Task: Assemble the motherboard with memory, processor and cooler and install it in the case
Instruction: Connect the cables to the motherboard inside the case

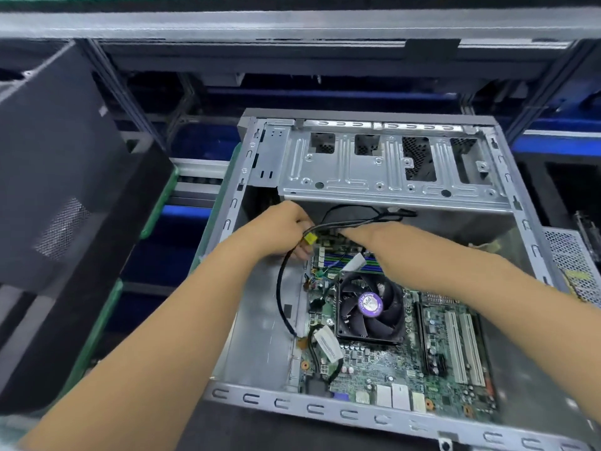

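The grey metal case lies open on the bench. Inside it sits the green motherboard with the black cooler fan mounted on it and memory sticks in the slots beyond the fan. My left hand grips a black cable with a yellow connector at the board's far left corner. My right hand reaches in from the right beside it, over the board's far edge; its fingertips touch the same black cable bundle, and how they lie is hidden.
A black side panel leans at the left. The case's drive cage spans the far end. A perforated metal part lies right of the case. Another black cable loops along the board's left edge. Shelving with blue bins stands behind.
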